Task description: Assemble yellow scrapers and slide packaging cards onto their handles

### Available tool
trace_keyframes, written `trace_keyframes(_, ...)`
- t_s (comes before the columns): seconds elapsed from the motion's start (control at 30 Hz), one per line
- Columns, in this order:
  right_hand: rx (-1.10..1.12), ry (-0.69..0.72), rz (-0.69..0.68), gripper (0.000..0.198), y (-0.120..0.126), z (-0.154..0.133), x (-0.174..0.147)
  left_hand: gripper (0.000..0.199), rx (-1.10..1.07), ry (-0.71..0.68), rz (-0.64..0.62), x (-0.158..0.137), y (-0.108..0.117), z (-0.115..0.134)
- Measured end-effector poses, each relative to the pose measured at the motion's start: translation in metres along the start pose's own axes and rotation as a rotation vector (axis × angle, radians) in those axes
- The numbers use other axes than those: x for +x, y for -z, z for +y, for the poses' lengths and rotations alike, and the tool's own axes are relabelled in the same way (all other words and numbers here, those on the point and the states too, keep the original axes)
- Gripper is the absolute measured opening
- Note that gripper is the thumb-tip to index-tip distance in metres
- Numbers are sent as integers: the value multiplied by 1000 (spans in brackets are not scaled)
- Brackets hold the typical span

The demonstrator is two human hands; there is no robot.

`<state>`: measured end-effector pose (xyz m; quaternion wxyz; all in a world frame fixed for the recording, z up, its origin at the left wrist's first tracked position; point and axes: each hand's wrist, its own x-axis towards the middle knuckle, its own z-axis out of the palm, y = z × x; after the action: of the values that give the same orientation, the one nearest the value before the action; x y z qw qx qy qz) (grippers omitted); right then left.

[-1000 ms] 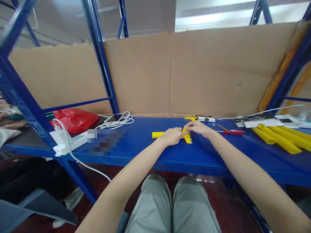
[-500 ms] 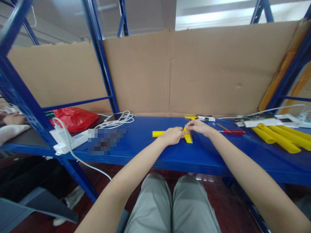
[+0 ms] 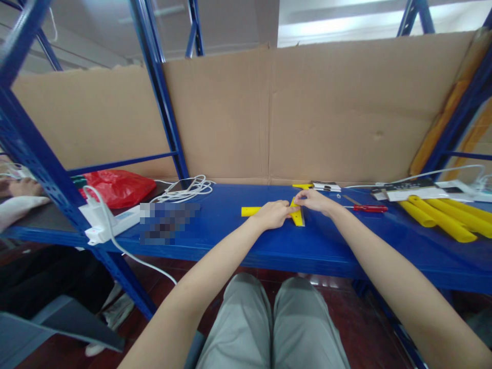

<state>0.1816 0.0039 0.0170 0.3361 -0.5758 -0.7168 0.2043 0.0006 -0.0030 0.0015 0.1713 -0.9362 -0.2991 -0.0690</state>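
My left hand (image 3: 273, 214) is closed round a yellow scraper (image 3: 297, 218) lying on the blue bench. Its handle end sticks out to the left of the hand, and its wide head with a thin pale blade edge points right. My right hand (image 3: 312, 200) has its fingers pinched together at the far part of the head; whatever is between the fingertips is hidden. To the right lies a red-handled screwdriver (image 3: 369, 208), near a flat metal strip (image 3: 351, 201) and a tiny shiny part (image 3: 339, 196).
Several yellow handle tubes (image 3: 446, 218) lie right, beside packaging cards (image 3: 415, 190). Another yellow scraper head (image 3: 302, 186) and a clipped stack (image 3: 326, 186) lie at the back. Left are a power strip (image 3: 123, 223), white cables (image 3: 188, 190), a red bag (image 3: 119, 188) and another person's hand (image 3: 25, 187).
My hands and the scraper stay almost in the same place. At the far left, the other person's hand and foot have shifted slightly.
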Motion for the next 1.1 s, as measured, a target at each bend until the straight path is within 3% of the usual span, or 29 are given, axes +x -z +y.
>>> trace_keyframes(0.57,120,-136,115,7,-19,8,12,45,-5,52,5,1,-1,-1)
trace_keyframes(0.8,270,-219,141,32,-15,9,12,43,-35,98,8,2,-2,-2)
trace_keyframes(0.97,437,-308,-16,40,-11,3,7,47,-42,251,39,1,-1,-6)
trace_keyframes(1.1,488,-250,-222,19,-12,1,3,46,-54,316,42,0,-1,-9)
